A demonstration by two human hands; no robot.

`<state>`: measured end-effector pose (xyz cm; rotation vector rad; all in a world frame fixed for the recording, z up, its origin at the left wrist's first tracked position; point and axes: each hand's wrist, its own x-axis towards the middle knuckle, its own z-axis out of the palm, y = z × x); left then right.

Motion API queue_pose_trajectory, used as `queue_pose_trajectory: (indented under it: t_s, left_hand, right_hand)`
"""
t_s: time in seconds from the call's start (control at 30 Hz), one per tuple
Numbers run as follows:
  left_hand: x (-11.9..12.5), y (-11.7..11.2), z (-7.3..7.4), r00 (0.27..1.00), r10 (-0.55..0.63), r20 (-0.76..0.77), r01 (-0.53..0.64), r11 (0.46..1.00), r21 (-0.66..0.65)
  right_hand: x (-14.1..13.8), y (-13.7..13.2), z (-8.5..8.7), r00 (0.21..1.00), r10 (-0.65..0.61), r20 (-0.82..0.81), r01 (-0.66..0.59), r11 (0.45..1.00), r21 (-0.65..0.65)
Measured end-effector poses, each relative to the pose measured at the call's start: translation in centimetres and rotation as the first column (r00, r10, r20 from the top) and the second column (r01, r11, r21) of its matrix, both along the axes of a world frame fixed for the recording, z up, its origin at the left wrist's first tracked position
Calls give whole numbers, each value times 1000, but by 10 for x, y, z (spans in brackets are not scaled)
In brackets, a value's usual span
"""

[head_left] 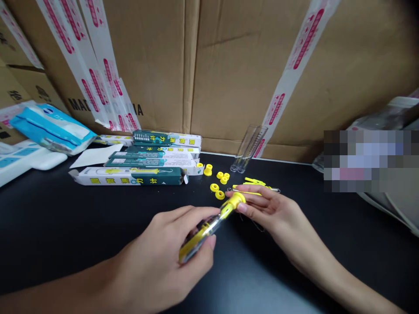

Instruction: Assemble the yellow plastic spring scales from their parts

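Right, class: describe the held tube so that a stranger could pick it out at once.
Find the black table, then the left hand above it. The tube slants from its grip towards the right hand. Unlike the clear tubes near the cardboard, it shows yellow inside.

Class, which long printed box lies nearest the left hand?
The frontmost box: it lies closest to the left hand, while the other boxes sit behind it, towards the cardboard.

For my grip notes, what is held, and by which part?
A clear tube, by its body in the left hand; the right hand holds its yellow end piece.
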<state>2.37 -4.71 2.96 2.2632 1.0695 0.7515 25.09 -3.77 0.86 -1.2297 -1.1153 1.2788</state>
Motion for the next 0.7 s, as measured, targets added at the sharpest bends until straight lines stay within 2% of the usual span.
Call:
queue_pose_trajectory:
  t_s: [0.13, 0.27, 0.37, 0.57, 0.63, 0.7]
  left_hand:
    - [-3, -4, 5, 983, 43, 176, -4, 976, -219]
    - [-3, -5, 2, 961, 82, 263, 5, 949, -314]
    - [-1, -7, 2, 967, 76, 244, 2, 953, -302]
    - [0, -9, 3, 982, 73, 176, -42, 985, -170]
    - [0, -6, 2, 985, 122, 124, -91, 969, -230]
    - [-1, 0, 1, 982, 177, 59, -146, 927, -346]
  right_hand:
    - [2, 0, 2, 999, -45, -4, 45, 995, -86]
    - [1, -1, 2, 998, -65, -11, 63, 994, -91]
    - [0, -2, 2, 998, -57, -5, 56, 996, -68]
    - [-1, -5, 2, 996, -85, 4, 85, 996, -32]
    - [0, -5, 3, 994, -105, -10, 105, 994, -33]
    - [2, -4, 4, 992, -127, -22, 126, 992, -27]
